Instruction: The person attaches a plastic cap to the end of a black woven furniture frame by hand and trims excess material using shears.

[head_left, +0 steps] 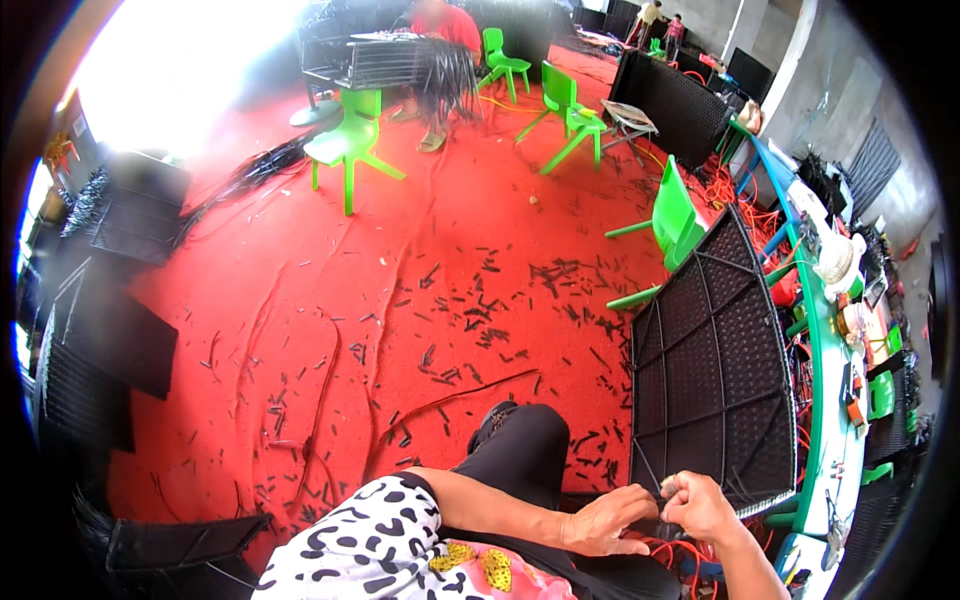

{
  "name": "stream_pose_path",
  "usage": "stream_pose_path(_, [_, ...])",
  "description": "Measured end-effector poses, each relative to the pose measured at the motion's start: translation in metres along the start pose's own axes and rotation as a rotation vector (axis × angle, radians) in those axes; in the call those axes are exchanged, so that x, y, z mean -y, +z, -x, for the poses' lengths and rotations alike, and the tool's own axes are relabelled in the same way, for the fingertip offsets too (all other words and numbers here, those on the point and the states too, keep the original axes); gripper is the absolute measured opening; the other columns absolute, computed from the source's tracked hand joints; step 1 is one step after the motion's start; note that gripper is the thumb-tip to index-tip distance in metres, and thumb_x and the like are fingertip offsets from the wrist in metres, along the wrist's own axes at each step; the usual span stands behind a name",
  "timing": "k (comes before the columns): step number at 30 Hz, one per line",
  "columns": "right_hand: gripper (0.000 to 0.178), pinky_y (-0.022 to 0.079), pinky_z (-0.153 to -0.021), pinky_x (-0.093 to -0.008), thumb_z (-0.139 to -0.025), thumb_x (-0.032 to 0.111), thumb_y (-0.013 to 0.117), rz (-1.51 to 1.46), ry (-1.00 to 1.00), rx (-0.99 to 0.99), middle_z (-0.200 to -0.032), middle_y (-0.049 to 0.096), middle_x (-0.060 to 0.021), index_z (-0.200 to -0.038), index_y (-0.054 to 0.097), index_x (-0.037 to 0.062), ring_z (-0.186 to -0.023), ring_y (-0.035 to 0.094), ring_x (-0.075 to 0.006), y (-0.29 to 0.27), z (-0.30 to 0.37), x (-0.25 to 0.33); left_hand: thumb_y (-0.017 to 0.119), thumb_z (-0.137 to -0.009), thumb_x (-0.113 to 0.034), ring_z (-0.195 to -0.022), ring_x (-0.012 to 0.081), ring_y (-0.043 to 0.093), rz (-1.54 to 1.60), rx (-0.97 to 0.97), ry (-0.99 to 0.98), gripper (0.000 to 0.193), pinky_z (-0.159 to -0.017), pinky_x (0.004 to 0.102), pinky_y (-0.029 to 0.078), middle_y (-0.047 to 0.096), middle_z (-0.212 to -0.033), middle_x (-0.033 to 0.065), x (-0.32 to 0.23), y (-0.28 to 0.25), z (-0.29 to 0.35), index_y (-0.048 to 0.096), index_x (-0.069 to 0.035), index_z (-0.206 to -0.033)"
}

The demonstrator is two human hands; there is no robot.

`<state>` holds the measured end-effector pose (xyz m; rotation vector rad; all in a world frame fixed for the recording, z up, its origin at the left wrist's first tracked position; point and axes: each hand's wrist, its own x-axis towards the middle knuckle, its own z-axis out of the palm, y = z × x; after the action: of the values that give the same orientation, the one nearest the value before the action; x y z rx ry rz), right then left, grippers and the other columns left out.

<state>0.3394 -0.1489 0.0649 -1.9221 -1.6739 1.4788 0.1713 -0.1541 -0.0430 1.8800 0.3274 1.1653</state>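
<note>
My left hand (pixel 608 521) and my right hand (pixel 702 508) meet at the lower right, fingertips close together. Both are closed in a pinch, and whatever lies between the fingers is too small or hidden to make out. Just beyond them leans a black woven panel (pixel 712 345) with a frame of crossing bars; its near lower edge is beside my fingers. Red cords (pixel 690 552) hang in loops beneath my hands. My bent leg in dark trousers (pixel 520 445) stretches out to the left of the hands.
Short black strip offcuts (pixel 485 335) litter the red floor covering (pixel 300 240). Green chairs (pixel 348 140) stand around, one (pixel 675 215) behind the panel. A long table with a green edge (pixel 822 400) runs along the right. Black panels (pixel 140 340) stand left; a person in red (pixel 455 25) sits far off.
</note>
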Motion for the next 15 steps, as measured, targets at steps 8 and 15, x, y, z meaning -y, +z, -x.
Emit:
stream_pose_path(8, [0.026,0.045,-0.055,-0.0242,-0.067,0.000,0.059,0.047,0.010,-0.019,-0.068,0.060,-0.0064,-0.092,0.058,-0.0064,-0.060,0.056,-0.0088,-0.006,-0.007,-0.002,0.071,-0.071,-0.010,-0.085,0.0311,0.052,0.034,-0.139,0.043,0.035,-0.072,0.0375,0.044,0.051,-0.090,0.0144,-0.001,0.017,-0.004,0.049,0.001,-0.096])
stream_pose_path(15, [0.027,0.045,-0.055,-0.0243,-0.065,-0.001,0.061,0.023,0.023,-0.021,-0.068,0.060,-0.0067,-0.092,0.058,-0.0059,-0.060,0.056,-0.0093,-0.004,-0.007,0.000,0.067,-0.071,-0.005,-0.082,0.0304,0.052,0.092,-0.200,0.020,0.037,-0.074,0.0368,0.044,0.052,-0.090,0.0137,-0.001,0.018,0.000,0.048,0.001,-0.102])
